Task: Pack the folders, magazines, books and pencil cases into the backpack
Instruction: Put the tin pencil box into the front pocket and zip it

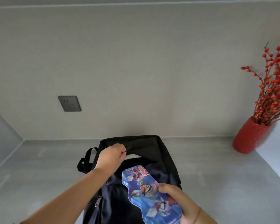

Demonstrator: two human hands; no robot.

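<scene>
1. The pencil case (149, 194), a blue tin with a printed lid, is held above the near part of the backpack (162, 160), its far end aimed at the bag's mouth.
2. The right hand (176, 202) is closed around the near end of the pencil case, thumb on the lid.
3. The left hand (111, 155) is pinched shut on the far lip of the backpack's opening, which is lifted away from the near lip; a pale edge (132, 156) of something already packed shows in the gap.
4. The step would be done well if the lip is kept raised and the tin is fed in end first, flat against what lies inside, so that its wavy rim is not caught on the fabric.
5. The opening looks narrow, so a slight tilt downward is probably needed.
6. Around the backpack the grey surface (39, 167) lies open; a red vase (249, 138) stands well to its right, and the wall (136, 70) is just behind.
</scene>
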